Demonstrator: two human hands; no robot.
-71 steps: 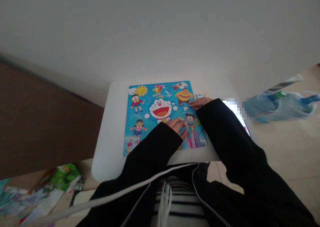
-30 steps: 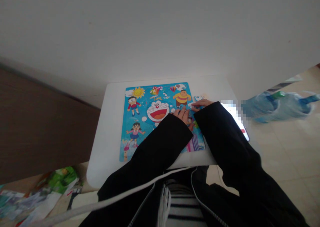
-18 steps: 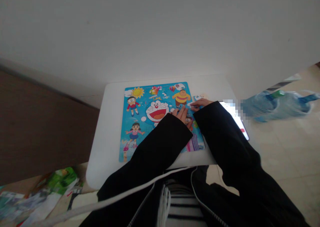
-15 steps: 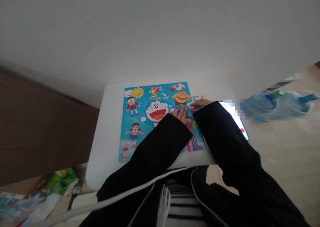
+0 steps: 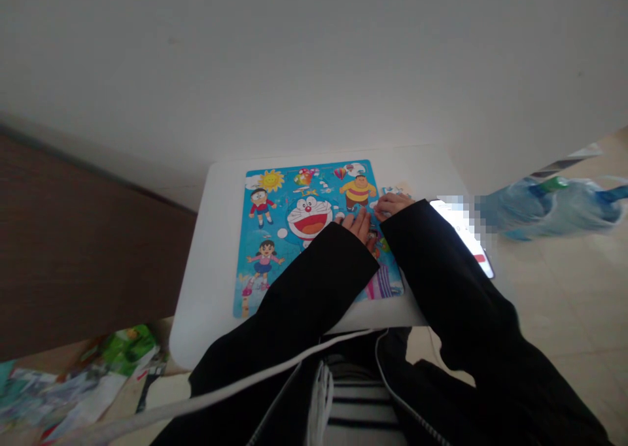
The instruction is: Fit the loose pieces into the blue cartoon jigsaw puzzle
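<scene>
Single head-worn view, looking forward and steeply down. Left hand and right hand sit mid-frame, at arm's reach; white wall fills the frame beyond them.

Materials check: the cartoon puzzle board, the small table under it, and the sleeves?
Puzzle board: likely printed cardboard with a slight sheen; flat, thin edge, bright cartoon print. Table: smooth white, matte, rounded corners; plastic or painted board, cannot tell which. Sleeves: soft black fabric that folds and creases, covering both arms to the left hand and right hand, which rest on the board.
</scene>
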